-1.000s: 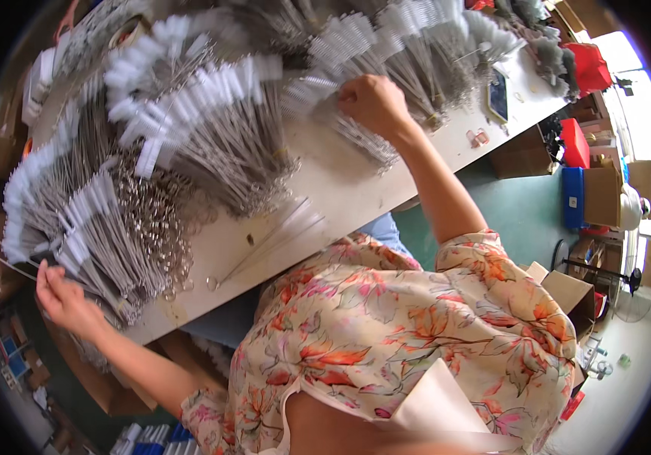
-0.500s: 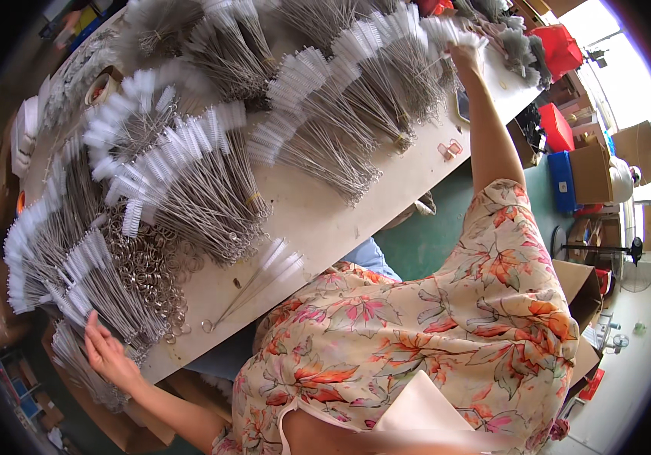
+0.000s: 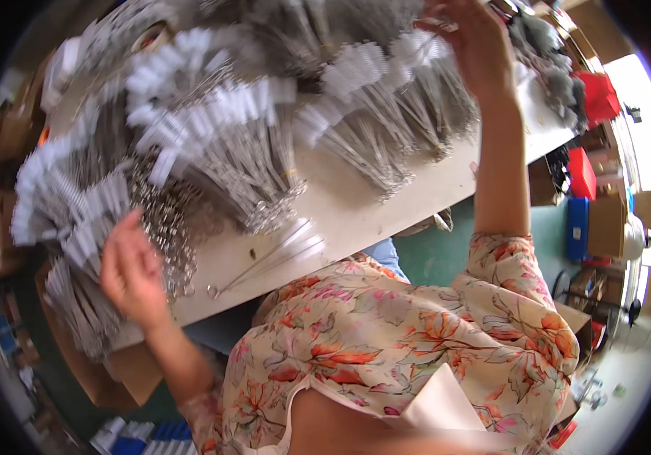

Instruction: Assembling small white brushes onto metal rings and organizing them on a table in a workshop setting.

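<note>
My left hand is raised over the near left of the table, beside a pile of small metal rings and a bundle of white-bristled wire brushes. Blur softens its fingers, which look loosely apart and hold nothing visible. At the far right, my right hand is lifted above the brush bundles with its fingers curled. Something small and silvery shows between them, too blurred to name. A few loose brushes lie near the table's front edge. Another large brush bundle lies mid-table, its wire handles toward me.
More brush bundles cover the far side of the white table. Grey bristly pieces sit at the far right corner. Cardboard boxes, a blue bin and red containers stand right of the table. An open carton stands below its left end.
My right hand has risen from the far bundles and appears larger. My left hand has lifted off the brushes and moved toward the rings. The whole view has shifted.
</note>
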Demonstrator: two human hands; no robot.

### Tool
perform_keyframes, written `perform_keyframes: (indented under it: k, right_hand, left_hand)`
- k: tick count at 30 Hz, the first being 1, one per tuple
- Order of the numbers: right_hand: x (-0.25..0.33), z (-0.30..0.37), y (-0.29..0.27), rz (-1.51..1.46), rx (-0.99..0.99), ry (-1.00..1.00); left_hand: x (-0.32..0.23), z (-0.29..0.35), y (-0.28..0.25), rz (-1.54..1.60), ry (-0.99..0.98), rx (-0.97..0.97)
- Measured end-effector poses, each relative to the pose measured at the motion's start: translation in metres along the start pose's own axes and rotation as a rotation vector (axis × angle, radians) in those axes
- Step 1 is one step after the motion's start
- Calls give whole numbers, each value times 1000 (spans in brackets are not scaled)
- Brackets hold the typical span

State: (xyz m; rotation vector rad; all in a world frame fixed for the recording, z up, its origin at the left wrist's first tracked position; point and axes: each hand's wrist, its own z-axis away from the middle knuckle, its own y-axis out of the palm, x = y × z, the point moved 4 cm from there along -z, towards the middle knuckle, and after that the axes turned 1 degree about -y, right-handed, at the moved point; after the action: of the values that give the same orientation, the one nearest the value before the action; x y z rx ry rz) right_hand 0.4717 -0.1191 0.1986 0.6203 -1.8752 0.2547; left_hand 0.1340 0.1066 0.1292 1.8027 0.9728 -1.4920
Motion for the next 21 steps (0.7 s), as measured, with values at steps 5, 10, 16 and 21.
perform_keyframes:
  k: [5,10,16,21]
  right_hand:
    - [-40,77,140,-445,461,226]
    - [-23,119,184,-340,527,12]
    - [-80,132,170,-474,466,560]
    - [-84,145,193,-1023,230,826]
  left_hand:
    - [-7,-3,89,-8,256,350]
    - [-15,-5,66,-354,798,109]
    - [2,22,52,-178,757,217]
    - [17,34,60,-387,873,281]
